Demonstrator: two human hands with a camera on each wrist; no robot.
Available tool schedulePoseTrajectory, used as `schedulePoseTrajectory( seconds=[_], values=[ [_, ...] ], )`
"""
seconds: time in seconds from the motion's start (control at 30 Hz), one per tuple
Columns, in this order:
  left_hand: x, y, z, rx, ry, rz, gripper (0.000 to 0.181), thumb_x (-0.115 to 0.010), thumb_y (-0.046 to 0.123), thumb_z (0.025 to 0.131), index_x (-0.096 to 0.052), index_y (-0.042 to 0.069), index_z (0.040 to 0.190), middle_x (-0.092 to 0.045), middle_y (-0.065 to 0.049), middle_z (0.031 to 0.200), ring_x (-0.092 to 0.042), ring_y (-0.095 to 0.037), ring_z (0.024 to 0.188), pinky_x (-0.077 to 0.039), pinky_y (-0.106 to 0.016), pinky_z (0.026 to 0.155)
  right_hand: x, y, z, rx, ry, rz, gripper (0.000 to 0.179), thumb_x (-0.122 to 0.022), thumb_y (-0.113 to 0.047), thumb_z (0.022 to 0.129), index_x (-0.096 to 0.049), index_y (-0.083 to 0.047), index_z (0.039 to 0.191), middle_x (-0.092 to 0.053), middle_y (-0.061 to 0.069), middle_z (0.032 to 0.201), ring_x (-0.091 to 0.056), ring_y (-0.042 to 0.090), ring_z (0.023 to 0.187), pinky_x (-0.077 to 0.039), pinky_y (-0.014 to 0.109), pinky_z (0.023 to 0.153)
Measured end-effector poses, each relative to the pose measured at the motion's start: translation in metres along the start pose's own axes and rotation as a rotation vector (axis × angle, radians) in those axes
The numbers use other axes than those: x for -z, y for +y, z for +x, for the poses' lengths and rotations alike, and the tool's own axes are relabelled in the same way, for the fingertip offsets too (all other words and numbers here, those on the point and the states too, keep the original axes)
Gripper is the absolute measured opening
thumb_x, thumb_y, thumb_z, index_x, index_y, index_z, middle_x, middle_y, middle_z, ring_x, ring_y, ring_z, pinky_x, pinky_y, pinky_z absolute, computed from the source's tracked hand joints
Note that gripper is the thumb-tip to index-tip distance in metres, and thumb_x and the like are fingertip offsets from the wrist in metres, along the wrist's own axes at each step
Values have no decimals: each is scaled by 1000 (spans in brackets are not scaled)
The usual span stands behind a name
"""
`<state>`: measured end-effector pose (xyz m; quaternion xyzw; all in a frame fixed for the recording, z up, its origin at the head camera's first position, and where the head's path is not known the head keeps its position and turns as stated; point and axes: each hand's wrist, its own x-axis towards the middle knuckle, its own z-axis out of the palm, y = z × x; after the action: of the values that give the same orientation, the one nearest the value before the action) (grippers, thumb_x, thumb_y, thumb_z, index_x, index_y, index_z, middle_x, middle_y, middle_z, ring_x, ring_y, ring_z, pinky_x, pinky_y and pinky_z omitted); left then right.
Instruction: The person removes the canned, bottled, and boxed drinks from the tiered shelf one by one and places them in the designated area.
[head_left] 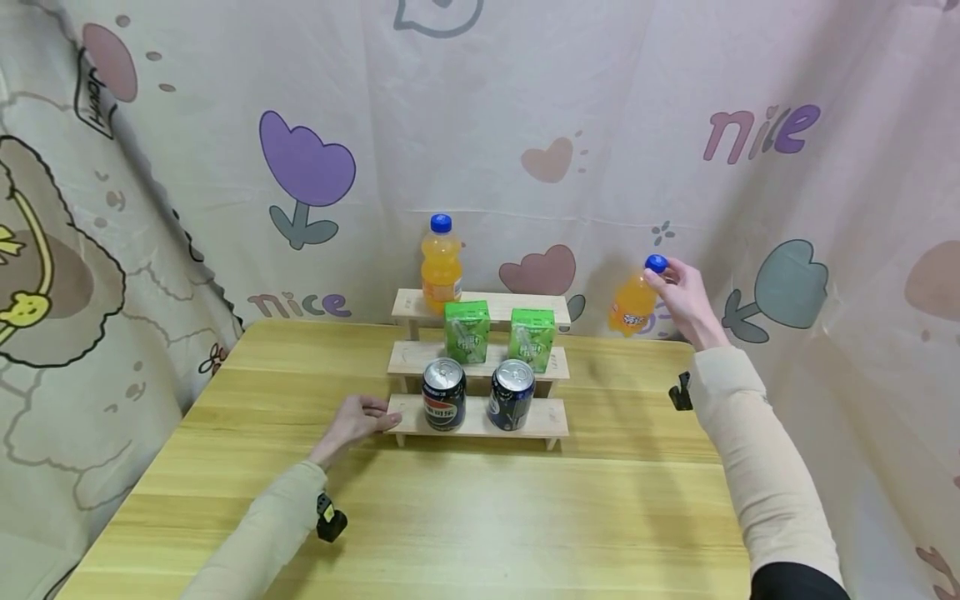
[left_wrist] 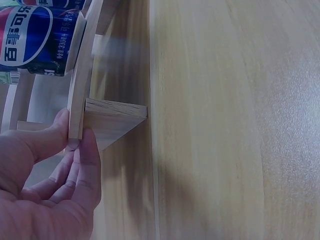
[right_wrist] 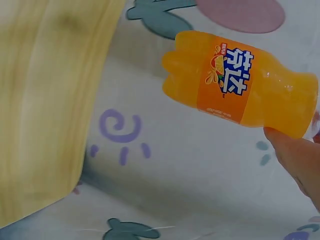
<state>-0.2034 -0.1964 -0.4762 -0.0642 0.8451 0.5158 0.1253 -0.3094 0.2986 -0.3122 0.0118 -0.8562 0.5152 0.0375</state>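
My left hand (head_left: 358, 423) pinches the left end of the lowest step of a three-step wooden rack (head_left: 480, 425); thumb above and fingers below the board show in the left wrist view. With my right hand (head_left: 686, 302) I hold an orange soda bottle (head_left: 632, 305) by its blue-capped top, tilted in the air right of the rack. Its orange label (right_wrist: 226, 80) faces the right wrist camera. A second orange soda bottle (head_left: 442, 262) stands on the top step at left. Two green juice boxes (head_left: 467, 333) occupy the middle step, and two dark cola cans (head_left: 444, 396) the lowest.
The rack stands on a wooden table (head_left: 465, 517), near its back edge. Behind it hangs a pale curtain (head_left: 450, 125) printed with flowers and hearts, which also runs down the left and right sides.
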Motion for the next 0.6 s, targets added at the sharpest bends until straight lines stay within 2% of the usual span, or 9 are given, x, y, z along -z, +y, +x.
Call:
schedulePoseTrajectory(
  seconds=[0.33, 0.47, 0.6],
  values=[
    [-1, -1, 0, -15, -1, -26, 51, -77, 14, 88, -56, -17, 122, -69, -32, 111, -69, -19, 88, -61, -37, 85, -1, 36, -8, -65, 49, 35, 60, -47, -34, 106, -33, 2, 152, -34, 29, 157, -33, 45, 145, -24, 63, 124],
    [-1, -1, 0, -17, 2, -23, 51, -77, 15, 88, -57, -17, 123, -69, -31, 112, -70, -21, 91, -60, -37, 86, -3, 51, -10, -96, 73, 44, 62, -48, -34, 106, -30, 1, 154, -31, 29, 159, -30, 46, 147, -20, 63, 125],
    [-1, -2, 0, -14, 3, -17, 52, -77, 15, 88, -56, -17, 123, -68, -32, 113, -70, -23, 93, -60, -38, 86, -5, 64, -13, -127, 90, 52, 63, -48, -34, 106, -29, 1, 155, -32, 29, 159, -31, 46, 146, -21, 62, 125]
  ],
)
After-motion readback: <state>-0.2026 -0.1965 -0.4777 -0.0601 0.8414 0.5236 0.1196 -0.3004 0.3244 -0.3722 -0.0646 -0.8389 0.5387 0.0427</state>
